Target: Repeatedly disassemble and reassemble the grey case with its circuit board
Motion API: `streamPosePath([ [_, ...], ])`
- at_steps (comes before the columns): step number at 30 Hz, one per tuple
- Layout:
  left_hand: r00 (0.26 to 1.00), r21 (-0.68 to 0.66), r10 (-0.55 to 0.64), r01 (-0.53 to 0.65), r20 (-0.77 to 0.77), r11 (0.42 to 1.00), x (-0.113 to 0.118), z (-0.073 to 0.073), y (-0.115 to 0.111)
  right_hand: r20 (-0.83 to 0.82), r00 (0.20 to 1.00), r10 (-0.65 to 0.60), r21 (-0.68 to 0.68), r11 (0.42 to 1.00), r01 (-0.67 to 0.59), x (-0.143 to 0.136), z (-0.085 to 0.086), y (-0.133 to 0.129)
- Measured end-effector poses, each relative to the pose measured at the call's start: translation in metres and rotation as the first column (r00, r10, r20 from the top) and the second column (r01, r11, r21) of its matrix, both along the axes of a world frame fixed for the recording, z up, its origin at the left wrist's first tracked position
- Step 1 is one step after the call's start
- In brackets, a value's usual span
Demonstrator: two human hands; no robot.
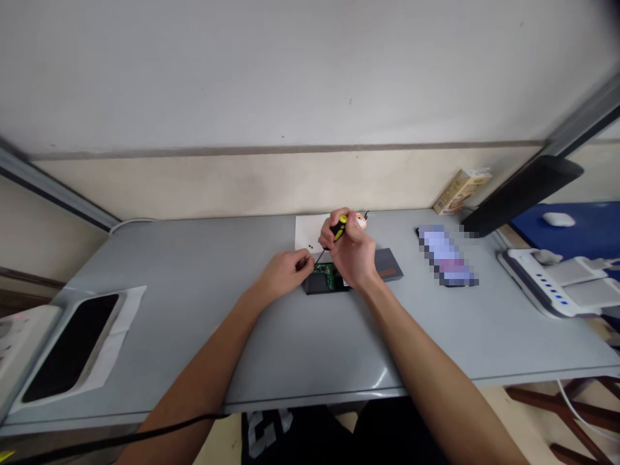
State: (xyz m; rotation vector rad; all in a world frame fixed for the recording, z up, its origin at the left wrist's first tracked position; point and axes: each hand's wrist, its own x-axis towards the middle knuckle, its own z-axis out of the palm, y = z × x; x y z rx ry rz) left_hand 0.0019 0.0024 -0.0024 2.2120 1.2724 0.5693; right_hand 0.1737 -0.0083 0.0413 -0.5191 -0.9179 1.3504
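Note:
A black case with a green circuit board [331, 276] inside lies on the grey table [184, 258]. My right hand [352, 248] is wrapped round a yellow and black screwdriver [340, 224], whose thin shaft slants down to the board's upper left part. At the case's upper left corner, my left hand [289, 270] has its fingers closed together; whatever they pinch is too small to make out. A dark grey cover [388, 265] lies just right of my right hand. Behind the hands is a white sheet [307, 231] with small dark screws on it.
A phone [446, 256] lies to the right, near a power strip [542, 284], a black upright object [523, 194] and a small box [460, 191]. At the far left, a dark tablet-like device [72, 345] rests on white paper. A wall stands behind the table.

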Motion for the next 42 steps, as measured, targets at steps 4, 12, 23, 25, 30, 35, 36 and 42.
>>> streamPosePath([
  [4,1.000,-0.004,0.005,-0.005,-0.015,1.000,-0.0001,-0.0005,0.0004,0.033,0.999,0.016,-0.012,1.000,-0.015,-0.0006,0.0005,0.0004],
  [12,1.000,0.013,-0.010,0.010,-0.018,1.000,-0.0010,-0.0035,0.0021,0.004,1.000,-0.007,0.030,1.000,0.007,-0.0024,0.0006,-0.0001],
  [23,0.999,0.018,0.021,-0.021,-0.024,1.000,0.0013,0.0004,-0.0006,-0.019,1.000,0.001,-0.021,1.000,-0.001,-0.0003,0.0001,0.0010],
  [25,0.999,0.022,0.027,-0.026,-0.040,0.999,0.0013,0.0015,-0.0013,-0.027,1.000,-0.009,-0.032,0.999,0.008,0.0010,0.0010,0.0012],
  [30,0.999,0.019,0.015,-0.014,-0.052,1.000,0.0009,0.0030,-0.0019,-0.078,0.997,0.026,-0.008,1.000,-0.026,0.0013,0.0026,0.0007],
  [35,0.998,0.023,0.010,-0.008,-0.065,1.000,0.0002,0.0015,-0.0012,-0.080,0.996,0.031,-0.002,0.999,-0.032,0.0021,0.0016,0.0014],
  [36,0.998,0.023,0.010,-0.008,-0.065,1.000,0.0001,0.0013,-0.0010,-0.082,0.996,0.030,0.001,1.000,-0.030,0.0022,0.0014,0.0015],
  [42,0.998,0.013,0.004,-0.004,-0.055,1.000,0.0005,0.0007,-0.0002,-0.070,0.997,0.024,-0.007,1.000,-0.024,0.0008,0.0036,0.0002],
])
